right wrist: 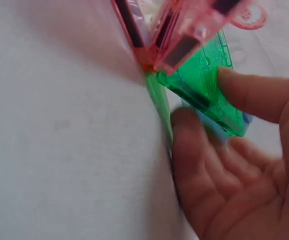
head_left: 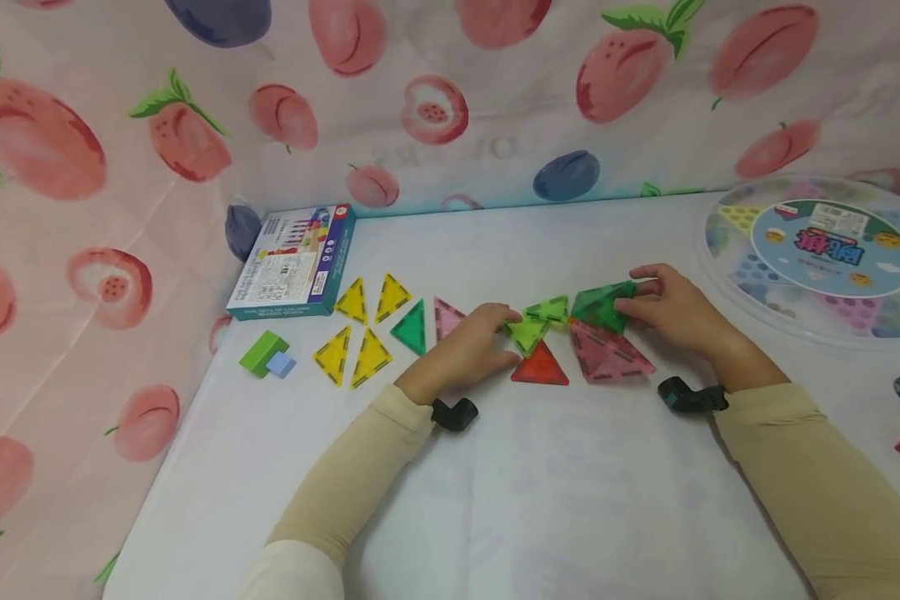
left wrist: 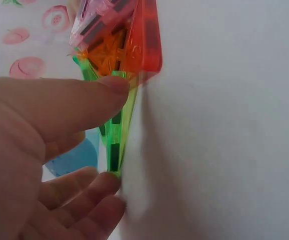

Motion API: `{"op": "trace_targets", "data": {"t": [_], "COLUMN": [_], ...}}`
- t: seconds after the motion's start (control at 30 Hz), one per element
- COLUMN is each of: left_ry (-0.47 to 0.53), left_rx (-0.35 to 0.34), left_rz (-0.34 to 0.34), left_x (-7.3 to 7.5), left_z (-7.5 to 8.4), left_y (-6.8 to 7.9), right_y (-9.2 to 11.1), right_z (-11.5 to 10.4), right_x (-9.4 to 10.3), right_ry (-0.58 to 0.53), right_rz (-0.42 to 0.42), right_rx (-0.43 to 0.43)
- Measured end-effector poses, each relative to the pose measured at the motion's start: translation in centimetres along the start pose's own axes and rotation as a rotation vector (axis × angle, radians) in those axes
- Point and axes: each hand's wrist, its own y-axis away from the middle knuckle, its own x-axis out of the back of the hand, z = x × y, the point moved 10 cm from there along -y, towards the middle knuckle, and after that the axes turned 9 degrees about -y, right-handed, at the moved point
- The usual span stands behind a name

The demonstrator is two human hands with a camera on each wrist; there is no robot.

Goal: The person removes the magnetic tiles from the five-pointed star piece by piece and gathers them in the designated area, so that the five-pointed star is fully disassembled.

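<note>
Four yellow triangles (head_left: 372, 359) are not yet joined on the tabletop (head_left: 555, 483). A lime triangle (head_left: 528, 335) is gripped by the left hand (head_left: 465, 346), a tilted green triangle (head_left: 600, 310) by the right hand (head_left: 671, 312); between them, a red triangle (head_left: 540, 367) and pink triangles (head_left: 607, 357) are judged joined.

A tabletop play corner; whether it belongs to a home or a studio cannot be told. Peach-print fabric (head_left: 495, 104) hangs along the far and left sides. The white table (head_left: 570, 500) bears playthings: translucent triangular magnetic tiles (head_left: 372, 357) across the middle, a cardboard game box (head_left: 292, 262) far left, a round Chinese checkers set (head_left: 832, 250) far right.
</note>
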Motion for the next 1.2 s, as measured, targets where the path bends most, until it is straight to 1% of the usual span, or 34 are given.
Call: {"op": "trace_targets", "data": {"t": [0.13,0.2,0.23,0.3,0.47,0.53,0.63,0.7,0.83,0.93,1.03,1.13,1.2], "left_ry": [0.002,0.013,0.019,0.027,0.059,0.064,0.066,0.072,0.059,0.044,0.055,0.069,0.085], "left_rx": [0.020,0.022,0.020,0.014,0.020,0.025,0.013,0.003,-0.003,-0.013,-0.024,-0.013,-0.005], "left_rz": [0.008,0.004,0.001,0.003,0.012,0.017,0.020,0.017,0.012,0.015,0.005,-0.016,-0.039], "left_x": [0.0,-0.1,-0.2,-0.2,-0.4,-0.4,-0.4,-0.4,-0.3,-0.1,-0.1,-0.2,-0.5], "left_z": [-0.4,-0.4,-0.5,-0.4,-0.4,-0.3,0.1,0.4,0.5,0.4,0.4,0.6,0.9], "left_y": [-0.5,-0.7,-0.7,-0.8,-0.8,-0.7,-0.5,-0.4,-0.5,-0.8,-0.8,-0.6,-0.3], "right_y": [0.3,0.4,0.4,0.5,1.1,1.6,2.2,2.4,2.3,1.9,1.4,0.9,0.8], "right_z": [-0.5,-0.8,-0.9,-1.1,-1.8,-1.9,-1.9,-2.0,-2.4,-2.3,-1.7,-0.7,-0.1], "right_x": [0.8,0.9,0.8,0.2,-1.7,-2.3,-2.8,-2.8,-2.2,-1.5,-0.7,0.4,1.0], "right_ry": [0.040,0.051,0.055,0.055,0.050,0.058,0.063,0.064,0.075,0.080,0.104,0.132,0.119], "right_rz": [0.100,0.112,0.100,0.038,-0.205,-0.285,-0.359,-0.373,-0.330,-0.269,-0.190,-0.102,-0.059], "right_rx": [0.020,0.039,0.042,0.045,0.071,0.079,0.078,0.085,0.122,0.125,0.074,-0.014,-0.072]}}
